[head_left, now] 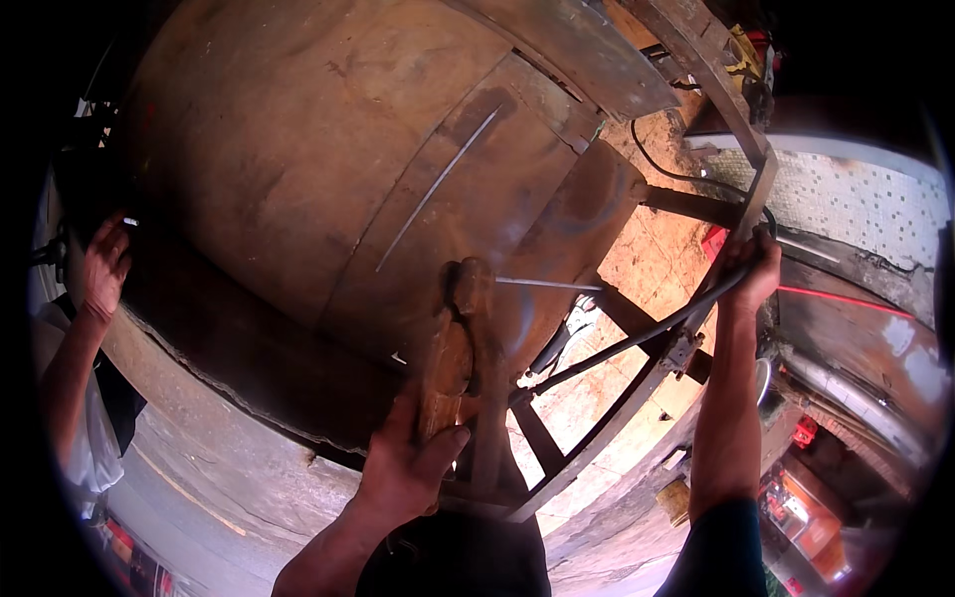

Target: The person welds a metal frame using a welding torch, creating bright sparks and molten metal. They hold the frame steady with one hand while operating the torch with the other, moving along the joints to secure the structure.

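Observation:
My left hand (403, 463) is closed around the worn brown grip of a welding electrode holder (448, 383). A thin grey electrode rod (547, 284) sticks out to the right from its head. My right hand (753, 271) is wrapped round a black cable (637, 333), close against the curved metal frame (764, 184). The cable slants down and left across the frame. In front of me lies a large rusty metal sheet (269, 129) with a seam across it. A second thin rod (438, 189) rests on the sheet. My left fingertips are partly hidden behind the holder.
Another person's hand (104, 264) is at the far left, with a small white stick at its fingers. Metal crossbars (637, 318) join the frame over a tiled floor (637, 239). A speckled pale slab (846, 189) and a red line (846, 297) lie at the right.

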Available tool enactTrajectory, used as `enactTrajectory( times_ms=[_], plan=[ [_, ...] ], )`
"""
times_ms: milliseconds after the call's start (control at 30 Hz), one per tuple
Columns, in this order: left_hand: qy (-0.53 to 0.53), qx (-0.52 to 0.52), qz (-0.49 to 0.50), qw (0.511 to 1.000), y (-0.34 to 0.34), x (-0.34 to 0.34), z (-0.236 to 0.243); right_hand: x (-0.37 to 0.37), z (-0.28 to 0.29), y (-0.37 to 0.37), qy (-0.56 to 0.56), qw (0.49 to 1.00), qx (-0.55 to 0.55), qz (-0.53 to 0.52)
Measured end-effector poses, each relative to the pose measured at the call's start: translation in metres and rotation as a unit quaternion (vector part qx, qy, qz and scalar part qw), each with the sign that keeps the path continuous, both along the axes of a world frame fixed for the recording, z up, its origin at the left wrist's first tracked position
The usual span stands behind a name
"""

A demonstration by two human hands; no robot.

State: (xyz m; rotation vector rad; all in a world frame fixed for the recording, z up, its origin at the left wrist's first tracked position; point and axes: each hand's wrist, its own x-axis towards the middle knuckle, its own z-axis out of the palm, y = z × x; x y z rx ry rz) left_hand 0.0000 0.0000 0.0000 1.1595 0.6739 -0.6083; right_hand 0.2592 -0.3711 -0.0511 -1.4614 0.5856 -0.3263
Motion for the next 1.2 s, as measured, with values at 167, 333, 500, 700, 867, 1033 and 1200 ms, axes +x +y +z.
enactTrajectory(
  times_ms=[167,333,500,700,867,1033,1200],
  plan=[
    [-0.03,-0.001,0.014,0.999,-0.005,-0.001,-0.008,0.003,0.002,0.006,-0.019,1.0,0.014,-0.003],
    [-0.036,-0.006,0.013,0.999,-0.006,-0.002,-0.008,0.002,0.002,0.002,-0.011,1.0,0.008,0.0],
    [-0.022,-0.014,0.033,0.999,-0.007,-0.001,-0.005,0.001,0.001,0.001,-0.007,1.0,0.007,0.006],
    [-0.016,0.022,-0.005,1.0,-0.005,0.001,-0.003,0.0,0.001,0.003,-0.003,1.0,-0.012,0.001],
    [-0.027,0.022,0.001,0.999,-0.007,-0.001,-0.003,0.0,-0.001,0.0,-0.008,1.0,-0.012,-0.002],
    [-0.021,0.025,-0.014,0.999,-0.006,0.0,-0.001,0.0,0.0,0.002,-0.001,1.0,-0.016,-0.005],
    [-0.01,0.047,-0.013,0.999,-0.006,0.002,0.0,-0.001,0.0,0.004,0.001,1.0,-0.008,-0.005]
  ],
)
